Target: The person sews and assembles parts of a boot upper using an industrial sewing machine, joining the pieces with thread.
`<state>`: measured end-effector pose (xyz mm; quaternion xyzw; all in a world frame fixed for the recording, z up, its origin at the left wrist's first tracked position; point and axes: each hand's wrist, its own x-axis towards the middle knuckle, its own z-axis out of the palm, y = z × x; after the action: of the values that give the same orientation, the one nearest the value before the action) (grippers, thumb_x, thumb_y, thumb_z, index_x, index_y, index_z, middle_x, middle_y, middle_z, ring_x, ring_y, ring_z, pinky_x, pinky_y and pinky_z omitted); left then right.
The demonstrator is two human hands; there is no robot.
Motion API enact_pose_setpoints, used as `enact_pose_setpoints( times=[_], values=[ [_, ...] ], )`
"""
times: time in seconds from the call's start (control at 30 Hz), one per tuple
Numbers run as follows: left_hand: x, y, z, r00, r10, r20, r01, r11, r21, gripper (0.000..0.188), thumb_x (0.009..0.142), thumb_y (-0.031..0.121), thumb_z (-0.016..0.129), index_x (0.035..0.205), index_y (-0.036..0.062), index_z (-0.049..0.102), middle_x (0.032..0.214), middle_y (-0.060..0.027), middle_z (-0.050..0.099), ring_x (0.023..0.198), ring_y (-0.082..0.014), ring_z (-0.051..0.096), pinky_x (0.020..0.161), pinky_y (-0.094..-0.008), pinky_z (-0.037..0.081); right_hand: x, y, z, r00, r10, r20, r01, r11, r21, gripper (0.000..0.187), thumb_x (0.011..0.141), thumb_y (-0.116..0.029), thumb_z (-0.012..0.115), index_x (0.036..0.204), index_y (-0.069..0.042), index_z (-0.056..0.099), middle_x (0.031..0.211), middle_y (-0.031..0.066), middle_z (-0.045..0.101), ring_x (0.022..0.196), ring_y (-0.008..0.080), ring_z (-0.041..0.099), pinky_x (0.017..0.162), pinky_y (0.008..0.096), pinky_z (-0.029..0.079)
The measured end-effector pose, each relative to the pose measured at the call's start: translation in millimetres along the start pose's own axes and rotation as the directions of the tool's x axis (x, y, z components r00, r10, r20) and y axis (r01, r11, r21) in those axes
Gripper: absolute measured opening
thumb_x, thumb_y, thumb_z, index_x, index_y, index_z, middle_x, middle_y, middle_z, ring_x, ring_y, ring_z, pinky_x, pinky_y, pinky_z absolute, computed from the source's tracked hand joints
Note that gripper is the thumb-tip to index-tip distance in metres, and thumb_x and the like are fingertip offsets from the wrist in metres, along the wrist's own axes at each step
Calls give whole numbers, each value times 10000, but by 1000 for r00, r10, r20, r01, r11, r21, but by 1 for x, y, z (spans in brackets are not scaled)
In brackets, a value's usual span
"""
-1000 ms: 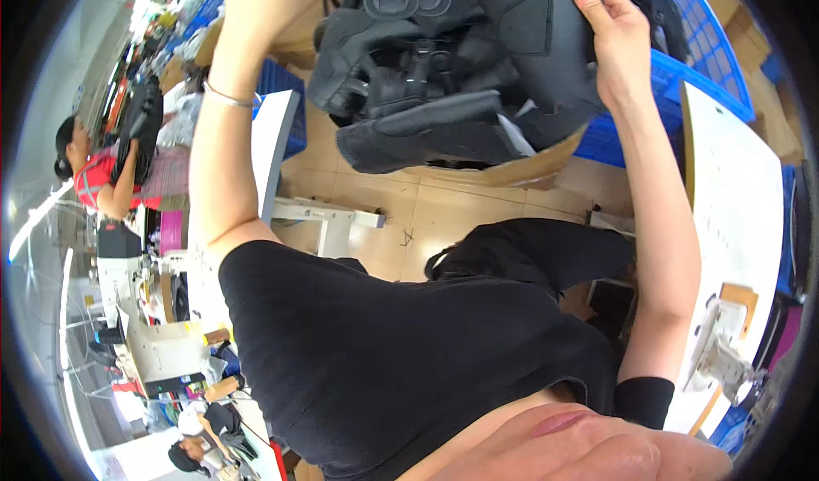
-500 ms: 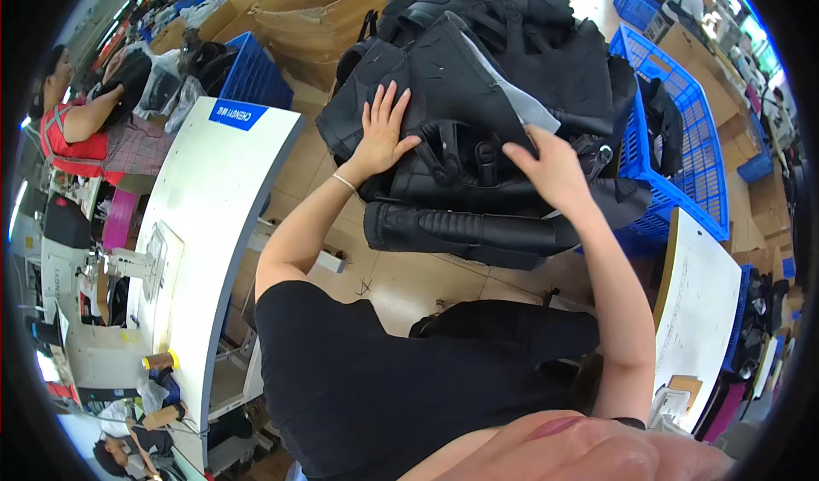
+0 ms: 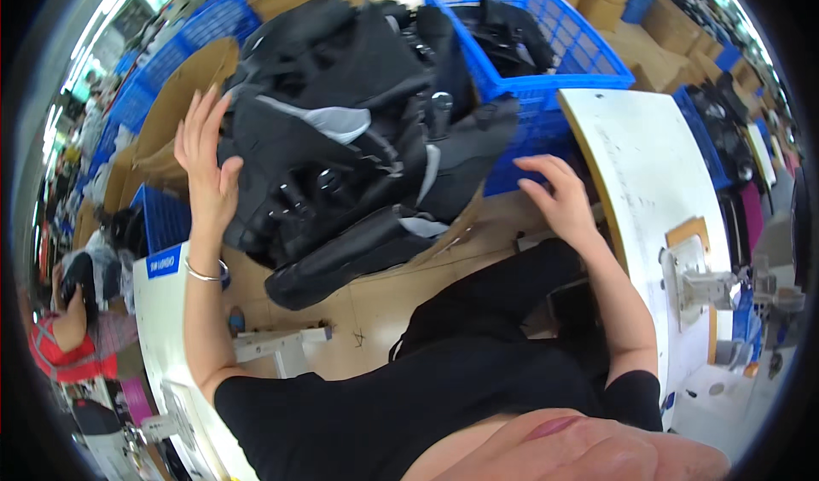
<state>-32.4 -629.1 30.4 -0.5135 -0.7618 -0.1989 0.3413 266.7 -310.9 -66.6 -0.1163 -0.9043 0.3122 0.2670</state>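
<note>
A large heap of black padded fabric pieces (image 3: 341, 80) with straps and buckles lies in front of me. A pale grey lining patch (image 3: 341, 124) shows on one folded piece near the heap's middle. My left hand (image 3: 207, 161), with a bangle at the wrist, is raised at the left edge of the heap, its fingers stretched and nothing in them. Off the heap's right side, my right hand (image 3: 559, 195) hangs in the air with thumb and fingers apart and holds nothing. A rolled black padded piece (image 3: 358, 255) lies along the near edge of the heap.
Behind the heap on the right stands a blue plastic crate (image 3: 546, 80) with black pieces inside. White sewing tables flank me, the right one (image 3: 631, 157) carrying a sewing machine (image 3: 695, 281). Cardboard (image 3: 175, 97) stands at the left. A person in red (image 3: 77, 344) sits at far left.
Both hands have come off the black pieces and spread apart. The view has turned right, so the heap appears further left and the right table shows more.
</note>
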Motion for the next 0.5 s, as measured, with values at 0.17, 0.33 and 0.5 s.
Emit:
enact_pose_setpoints(
  times=[0.17,0.33,0.5],
  values=[
    [137,118,63,853,507,125,-507,861,-35,500,827,559,473,1106,168,610,1198,-1,563,1276,-232,373,1051,-476,188,-135,103,-114,977,189,-93,-205,747,-633,515,740,-200,693,1207,-70,520,1219,105,527,1181,287,447,1031,421,285],
    [251,215,234,609,457,648,-462,869,-178,491,861,564,477,1003,134,668,1038,-88,640,1155,-250,494,1011,-471,257,-182,119,-100,910,404,-96,-369,683,-630,811,688,-255,738,1378,-109,338,1431,103,326,1353,283,249,1121,459,143],
    [338,242,444,764,254,593,-25,931,-365,445,805,485,596,1012,100,686,1034,-153,654,1012,-328,599,879,-398,465,-178,120,-111,891,435,-130,-417,670,-614,737,709,-189,709,1357,-103,368,1410,96,359,1339,292,272,1119,463,155]
  ],
)
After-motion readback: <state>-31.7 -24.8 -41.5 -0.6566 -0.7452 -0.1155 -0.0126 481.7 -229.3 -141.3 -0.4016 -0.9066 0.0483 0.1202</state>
